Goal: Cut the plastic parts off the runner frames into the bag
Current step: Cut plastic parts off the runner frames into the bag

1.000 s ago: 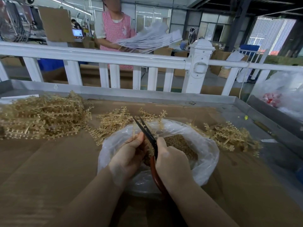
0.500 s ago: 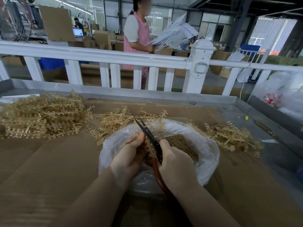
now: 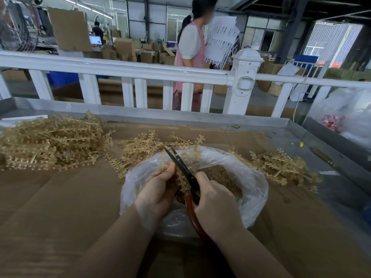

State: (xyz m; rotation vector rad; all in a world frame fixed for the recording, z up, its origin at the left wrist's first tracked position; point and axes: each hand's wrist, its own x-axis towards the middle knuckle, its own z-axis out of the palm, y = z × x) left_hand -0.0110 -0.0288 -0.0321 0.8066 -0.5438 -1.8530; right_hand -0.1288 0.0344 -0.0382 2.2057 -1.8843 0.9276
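No lettering can be read anywhere. The white sheets (image 3: pixel 221 40) carried by the person beyond the fence bear dark rows, perhaps print, too blurred to make out. The lit monitor (image 3: pixel 95 39) far back shows only a bright blur.

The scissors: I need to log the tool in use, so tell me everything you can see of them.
The scissors have dark, narrow metal blades, slightly parted at the tips, and reddish-brown handles. They point up and away to the left, over the open clear plastic bag of cut parts. The right hand grips the handles, hiding most of them. The blades lie against a tan runner frame that the left hand holds; whether they are cutting it is unclear.
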